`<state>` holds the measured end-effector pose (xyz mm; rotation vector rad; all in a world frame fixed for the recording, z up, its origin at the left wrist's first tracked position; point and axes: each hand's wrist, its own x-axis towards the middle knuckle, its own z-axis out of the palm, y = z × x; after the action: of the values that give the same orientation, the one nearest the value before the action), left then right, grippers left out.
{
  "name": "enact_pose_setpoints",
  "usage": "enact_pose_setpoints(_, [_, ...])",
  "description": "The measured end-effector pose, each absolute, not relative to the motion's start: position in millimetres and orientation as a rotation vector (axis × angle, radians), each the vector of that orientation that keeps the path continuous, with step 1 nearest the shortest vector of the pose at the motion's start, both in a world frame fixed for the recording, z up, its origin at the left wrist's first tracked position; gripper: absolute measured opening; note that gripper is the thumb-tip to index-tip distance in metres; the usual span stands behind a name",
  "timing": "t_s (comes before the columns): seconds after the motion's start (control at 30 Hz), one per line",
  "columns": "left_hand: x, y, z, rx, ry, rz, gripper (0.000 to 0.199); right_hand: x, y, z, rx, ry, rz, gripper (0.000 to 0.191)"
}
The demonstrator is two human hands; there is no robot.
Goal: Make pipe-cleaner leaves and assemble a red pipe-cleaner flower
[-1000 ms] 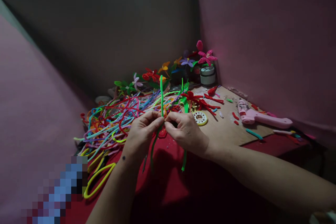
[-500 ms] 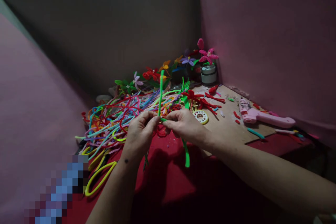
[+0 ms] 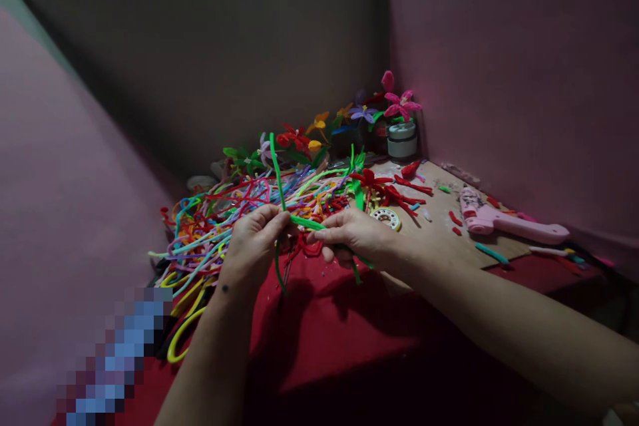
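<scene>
Between my two hands runs a green pipe cleaner (image 3: 305, 221), held above the red tabletop. My left hand (image 3: 259, 233) pinches it at the left, where one strand sticks up and another hangs below the fingers. On the other side my right hand (image 3: 352, 234) is closed on the same green stem, thumb and forefinger pressed together. A bundle of green pipe cleaners (image 3: 358, 193) lies just behind my right hand. Red pipe-cleaner pieces (image 3: 312, 247) rest on the table below the fingers, partly hidden.
A tangled pile of coloured pipe cleaners (image 3: 239, 213) fills the left, with yellow-handled scissors (image 3: 182, 339) nearby. Pipe-cleaner flowers (image 3: 402, 105) stand at the back beside a grey jar (image 3: 402, 140). A pink tool (image 3: 519, 226) and scraps lie on the board (image 3: 439, 239).
My hands have moved apart, stretching more green stem between them. The upright strand has shifted left with my left hand and leans more. The view has turned slightly.
</scene>
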<state>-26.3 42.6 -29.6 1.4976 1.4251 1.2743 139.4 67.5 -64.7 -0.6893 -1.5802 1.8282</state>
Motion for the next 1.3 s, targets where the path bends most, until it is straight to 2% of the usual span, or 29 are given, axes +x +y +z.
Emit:
enact_pose_setpoints(0.07, [-35.0, 45.6, -27.6, 1.452, 1.415, 1.31, 0.016, 138.9, 68.2, -65.9, -0.733, -1.602, 1.917, 0.017])
enact_pose_setpoints(0.13, [-44.0, 49.0, -26.5, 1.381, 1.402, 1.313, 0.015, 136.7, 65.8, -66.7, -0.794, -1.736, 1.829, 0.021])
enact_pose_setpoints(0.2, [-50.2, 51.4, -25.8, 1.347, 1.438, 1.284, 0.015, 134.1, 60.2, -65.8, -0.904, -1.975, 1.436, 0.024])
enact_pose_setpoints(0.33, [-50.3, 51.3, -25.2, 1.491, 1.643, 1.13, 0.014, 134.6, 49.6, -58.3, -1.043, -2.445, 0.337, 0.019])
enact_pose_setpoints(0.4, [-47.2, 50.5, -26.3, 1.552, 1.709, 1.027, 0.015, 138.8, 51.4, -54.0, -1.087, -2.595, 0.137, 0.019])
enact_pose_setpoints(0.5, [-42.9, 50.2, -30.5, 1.596, 1.741, 0.979, 0.017, 145.6, 62.9, -51.5, -1.158, -2.668, 0.31, 0.017])
enact_pose_setpoints(0.6, [-38.9, 50.0, -34.7, 1.643, 1.658, 0.947, 0.017, 146.3, 73.0, -54.4, -0.976, -2.595, 0.962, 0.017])
enact_pose_setpoints(0.67, [-36.5, 49.5, -36.6, 1.67, 1.592, 0.919, 0.018, 142.5, 75.3, -57.9, -0.924, -2.325, 1.391, 0.015])
enact_pose_setpoints(0.73, [-35.2, 49.0, -37.8, 1.705, 1.566, 0.912, 0.02, 137.4, 75.3, -61.8, -0.839, -2.072, 1.599, 0.016])
enact_pose_setpoints(0.8, [-35.4, 48.8, -38.3, 1.763, 1.612, 0.925, 0.02, 133.5, 74.5, -65.9, -0.844, -1.987, 1.569, 0.017])
enact_pose_setpoints(0.9, [-37.1, 49.2, -37.7, 1.967, 1.817, 0.891, 0.018, 130.8, 70.3, -69.8, -1.053, -2.153, 1.193, 0.027])
enact_pose_setpoints(1.0, [-37.3, 49.6, -36.8, 2.232, 1.994, 0.709, 0.019, 130.5, 60.3, -67.2, -1.094, -2.457, 0.713, 0.017])
enact_pose_setpoints(1.07, [-37.2, 49.6, -36.7, 2.36, 2.016, 0.597, 0.019, 131.7, 54.2, -63.2, -1.12, -2.605, 0.513, 0.012])
enact_pose_setpoints(1.2, [-40.7, 49.1, -35.1, 2.391, 1.917, 0.464, 0.02, 140.0, 54.9, -58.8, -1.148, -2.686, 0.396, 0.014])
enact_pose_setpoints(1.3, [-43.7, 48.3, -33.2, 2.281, 1.816, 0.534, 0.021, 147.6, 61.7, -57.7, -1.118, -2.653, 0.463, 0.024])
